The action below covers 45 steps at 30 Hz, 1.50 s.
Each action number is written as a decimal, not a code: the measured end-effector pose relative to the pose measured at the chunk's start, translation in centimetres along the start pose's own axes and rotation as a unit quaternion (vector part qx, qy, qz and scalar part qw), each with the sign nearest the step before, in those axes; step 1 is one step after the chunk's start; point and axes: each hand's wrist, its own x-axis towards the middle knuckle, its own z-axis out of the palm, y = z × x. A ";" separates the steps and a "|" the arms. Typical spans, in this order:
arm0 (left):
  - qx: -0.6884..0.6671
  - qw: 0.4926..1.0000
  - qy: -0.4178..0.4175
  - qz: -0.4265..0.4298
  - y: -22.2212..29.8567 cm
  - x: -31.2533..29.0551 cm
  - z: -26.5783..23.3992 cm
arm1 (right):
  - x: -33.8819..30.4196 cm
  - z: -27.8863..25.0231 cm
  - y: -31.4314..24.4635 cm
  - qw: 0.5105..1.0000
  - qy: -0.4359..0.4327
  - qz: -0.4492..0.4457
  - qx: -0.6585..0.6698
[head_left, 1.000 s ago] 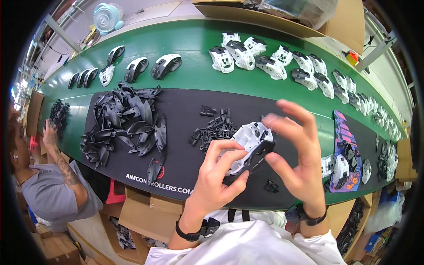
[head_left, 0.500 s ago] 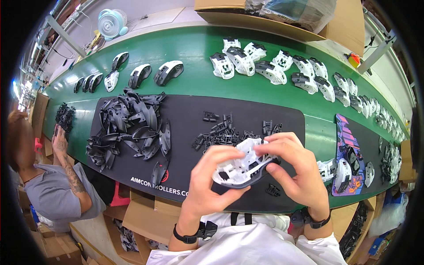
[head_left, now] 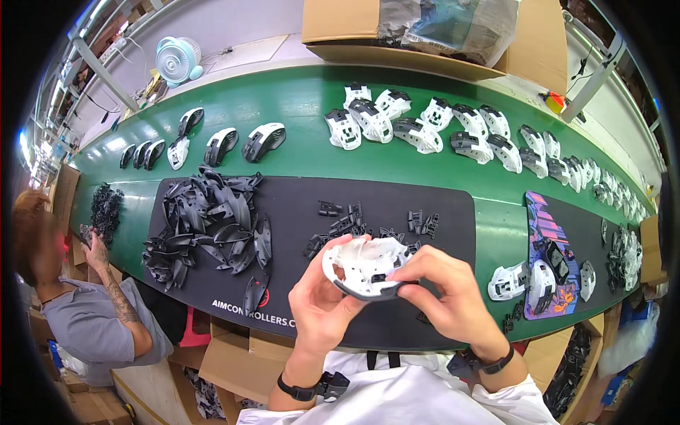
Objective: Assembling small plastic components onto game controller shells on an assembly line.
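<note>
Above the front of the black mat, I hold a white mouse shell [head_left: 363, 263] with a dark lower edge, its hollow inside turned up. My left hand [head_left: 320, 306] grips its left end, thumb underneath and fingers behind. With thumb and forefinger, my right hand [head_left: 448, 292] pinches the shell's right rim near a small black part inside; whether that hand also holds a small piece is hidden by the fingers. Just behind the shell lie small black plastic clips [head_left: 348, 221]. A heap of curved black side panels [head_left: 212, 219] rests on the mat's left half.
White-and-black mouse shells [head_left: 418, 133] stand in rows along the green table [head_left: 297, 99]. A patterned mat [head_left: 545, 241] with more shells is at the right. At the left a co-worker [head_left: 88, 319] handles small black parts [head_left: 106, 209]. Cardboard boxes [head_left: 234, 361] sit below the front edge.
The shell has moved slightly left and turned so its inside faces me more. My right fingers went from spanning its top to pinching its right rim. The whole view has shifted slightly.
</note>
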 end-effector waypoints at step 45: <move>0.809 0.570 -0.131 -0.062 -10.8 23.5 6.3 | 9.1 -16.2 18.3 0.859 -0.054 -0.077 -0.503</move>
